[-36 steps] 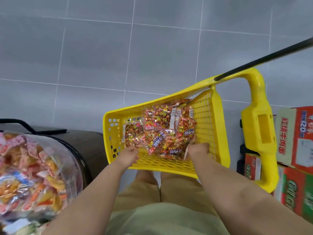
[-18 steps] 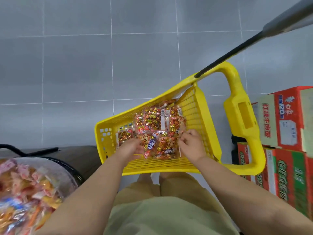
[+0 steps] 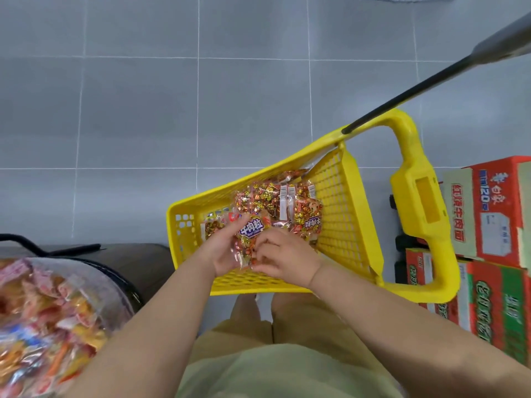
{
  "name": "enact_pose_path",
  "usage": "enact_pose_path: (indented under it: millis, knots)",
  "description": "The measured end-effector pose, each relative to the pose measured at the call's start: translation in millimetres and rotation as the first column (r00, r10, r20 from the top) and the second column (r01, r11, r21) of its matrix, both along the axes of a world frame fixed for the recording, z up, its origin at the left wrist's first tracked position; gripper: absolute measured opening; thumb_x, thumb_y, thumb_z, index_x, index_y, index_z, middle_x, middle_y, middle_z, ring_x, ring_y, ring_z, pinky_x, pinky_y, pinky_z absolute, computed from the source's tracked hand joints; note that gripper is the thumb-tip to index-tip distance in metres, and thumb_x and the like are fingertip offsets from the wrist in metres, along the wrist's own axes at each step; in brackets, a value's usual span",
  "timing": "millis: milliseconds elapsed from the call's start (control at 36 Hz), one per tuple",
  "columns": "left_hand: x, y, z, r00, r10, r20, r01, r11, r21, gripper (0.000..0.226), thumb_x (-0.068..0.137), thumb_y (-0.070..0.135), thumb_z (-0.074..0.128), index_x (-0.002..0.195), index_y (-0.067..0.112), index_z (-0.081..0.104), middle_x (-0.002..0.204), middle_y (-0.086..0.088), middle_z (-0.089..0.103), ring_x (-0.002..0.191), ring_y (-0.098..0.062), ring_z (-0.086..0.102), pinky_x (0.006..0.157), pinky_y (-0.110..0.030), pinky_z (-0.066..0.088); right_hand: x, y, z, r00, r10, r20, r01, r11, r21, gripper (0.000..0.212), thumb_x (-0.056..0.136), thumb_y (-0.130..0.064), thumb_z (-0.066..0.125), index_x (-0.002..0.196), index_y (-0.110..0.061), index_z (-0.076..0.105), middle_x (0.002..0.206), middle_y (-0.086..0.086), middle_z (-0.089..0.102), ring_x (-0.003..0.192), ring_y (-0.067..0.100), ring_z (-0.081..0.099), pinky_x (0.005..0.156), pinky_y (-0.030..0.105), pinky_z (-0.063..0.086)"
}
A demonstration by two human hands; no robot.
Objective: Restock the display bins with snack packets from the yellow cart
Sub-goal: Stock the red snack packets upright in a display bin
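The snack packet (image 3: 250,234) is up in both hands, just over the near end of the yellow cart (image 3: 342,214). The left hand (image 3: 222,255) holds it from below. Its fingers (image 3: 236,225) are curled round the packet's left edge. The right hand (image 3: 284,259) is on the other side. Its fingers (image 3: 265,244) are bent and pinch the packet's lower right edge. The two hands hide most of the packet's bottom half. Between the fingers of both hands there is a purple label with white writing, "牛肉粒". The small words under it look like "Beef cubes". Small gold and red wrapped bits show through the clear wrap.

Just past the fingers, more packets (image 3: 273,199) of the same kind lie in a heap in the cart. One of them, right of the right hand's fingers, has the same purple label. It is hard to tell how many are in the heap.

Well left of the left hand's fingers is a clear display bin (image 3: 103,291) full of bright snacks. It is blurry and cut off at the edge.

Well right of the right hand's fingers, past the cart's handle (image 3: 422,208), are red and green boxes (image 3: 494,214). The top one says "红烧牛肉面" in red and "120" in blue. The green writing lower down is too cut off to read. A black pole (image 3: 402,103) goes up from the cart's far corner, and its top is blurry. Under it all is a grey tile floor (image 3: 129,116).
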State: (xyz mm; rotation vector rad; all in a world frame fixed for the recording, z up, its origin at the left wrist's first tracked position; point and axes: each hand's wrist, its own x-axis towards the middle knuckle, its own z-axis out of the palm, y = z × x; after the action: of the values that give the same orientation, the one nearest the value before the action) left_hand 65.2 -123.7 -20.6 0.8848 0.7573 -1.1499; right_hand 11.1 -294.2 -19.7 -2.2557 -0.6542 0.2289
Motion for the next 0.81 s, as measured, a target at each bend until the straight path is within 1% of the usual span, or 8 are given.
enact_pose_path:
  millis: [83, 139, 194, 333, 417, 528, 667, 806]
  knots:
    - [-4, 0, -12, 0.998, 0.023, 0.054, -0.033, 0.98, 0.198, 0.056, 0.082, 0.019, 0.069, 0.132, 0.006, 0.05, 0.117, -0.017, 0.066, 0.107, -0.033, 0.064, 0.079, -0.046, 0.056, 0, -3, -8, 0.981, -0.059, -0.183, 0.063, 0.998, 0.02, 0.026, 0.08, -0.035, 0.07, 0.09, -0.011, 0.069, 0.101, 0.006, 0.063, 0.095, 0.024, 0.058, 0.087, 0.031, 0.044]
    - [-6, 1, -16, 0.996, 0.041, 0.085, -0.06, 0.969, 0.24, 0.025, 0.089, 0.009, 0.061, 0.114, 0.009, 0.057, 0.089, -0.01, 0.075, 0.08, -0.026, 0.072, 0.059, -0.039, 0.058, 3, -11, -19, 0.915, -0.244, -0.322, 0.24, 0.969, -0.051, 0.023, 0.088, -0.032, 0.061, 0.098, -0.012, 0.068, 0.108, 0.005, 0.06, 0.105, 0.021, 0.054, 0.094, 0.031, 0.043]
    - [-8, 7, -22, 0.996, 0.049, 0.079, -0.07, 0.954, 0.29, 0.019, 0.091, 0.005, 0.058, 0.107, 0.014, 0.056, 0.082, -0.005, 0.076, 0.073, -0.02, 0.073, 0.054, -0.033, 0.057, 7, -22, -36, 0.823, -0.402, -0.402, 0.346, 0.915, -0.207, 0.023, 0.091, -0.025, 0.058, 0.109, -0.011, 0.064, 0.117, 0.004, 0.057, 0.114, 0.02, 0.047, 0.101, 0.033, 0.039]
    - [-17, 27, -32, 0.997, 0.066, 0.041, -0.076, 0.931, 0.358, 0.056, 0.089, 0.01, 0.064, 0.14, 0.008, 0.041, 0.133, -0.015, 0.058, 0.122, -0.032, 0.055, 0.106, -0.052, 0.041, 12, -37, -70, 0.71, -0.37, -0.599, -0.008, 0.847, -0.532, 0.062, 0.088, -0.032, 0.062, 0.143, -0.019, 0.036, 0.144, 0.006, 0.041, 0.134, 0.027, 0.032, 0.109, 0.039, 0.032]
    - [-24, 36, -31, 0.997, 0.08, 0.013, -0.079, 0.929, 0.36, 0.039, 0.091, 0.01, 0.061, 0.129, 0.009, 0.053, 0.118, -0.013, 0.067, 0.111, -0.031, 0.063, 0.101, -0.052, 0.045, 12, -30, -81, 0.741, -0.339, -0.579, -0.158, 0.751, -0.641, 0.064, 0.083, -0.035, 0.066, 0.139, -0.024, 0.038, 0.139, 0.003, 0.046, 0.128, 0.027, 0.039, 0.104, 0.043, 0.037]
    - [-29, 45, -31, 0.995, 0.101, 0.003, -0.094, 0.922, 0.376, 0.039, 0.092, 0.01, 0.06, 0.13, 0.011, 0.053, 0.118, -0.015, 0.067, 0.11, -0.034, 0.063, 0.098, -0.054, 0.047, 15, -26, -81, 0.795, -0.334, -0.506, -0.191, 0.654, -0.732, 0.033, 0.088, -0.035, 0.06, 0.12, -0.025, 0.057, 0.122, 0.002, 0.057, 0.117, 0.024, 0.047, 0.095, 0.041, 0.036]
    - [-28, 44, -22, 0.993, 0.112, 0.027, -0.113, 0.9, 0.421, 0.035, 0.094, 0.008, 0.057, 0.129, 0.013, 0.054, 0.118, -0.015, 0.066, 0.109, -0.033, 0.063, 0.092, -0.049, 0.05, 21, -39, -62, 0.774, -0.315, -0.549, -0.112, 0.786, -0.609, 0.033, 0.091, -0.035, 0.058, 0.123, -0.027, 0.06, 0.126, 0.004, 0.057, 0.116, 0.024, 0.051, 0.095, 0.037, 0.044]
    - [-22, 39, -11, 0.995, 0.087, 0.046, -0.098, 0.885, 0.454, 0.026, 0.093, 0.022, 0.061, 0.119, 0.018, 0.055, 0.097, -0.003, 0.07, 0.085, -0.018, 0.066, 0.061, -0.034, 0.054, 35, -51, -24, 0.638, -0.368, -0.677, 0.182, 0.926, -0.331, 0.042, 0.086, -0.032, 0.066, 0.125, -0.017, 0.06, 0.12, 0.003, 0.063, 0.108, 0.02, 0.059, 0.089, 0.032, 0.048]
